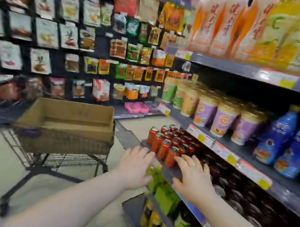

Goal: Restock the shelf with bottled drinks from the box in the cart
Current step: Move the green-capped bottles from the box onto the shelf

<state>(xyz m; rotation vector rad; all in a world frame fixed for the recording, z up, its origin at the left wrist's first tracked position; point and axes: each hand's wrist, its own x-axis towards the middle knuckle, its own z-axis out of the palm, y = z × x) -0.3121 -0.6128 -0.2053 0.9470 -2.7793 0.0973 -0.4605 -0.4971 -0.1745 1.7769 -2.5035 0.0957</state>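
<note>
- left grip (134, 167) and right grip (193, 179) both released, fingers spread, holding nothing
- red cans (165, 145) upright on shelf (174, 173), just ahead of both grips; right grip nearer
- box (69, 120) in cart (55, 159) sits off left, looks empty

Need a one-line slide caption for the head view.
Open left hand and right hand by red cans on the shelf; box in the cart shows no bottles.

Cans (162, 144), just beyond left hand (134, 168) and right hand (194, 177): red, silver tops.
Box (69, 120), left of the left hand: plain brown.
Cart (49, 158): black wire grid.
Cups (222, 121), above the right hand: purple labels, gold lids.
</note>
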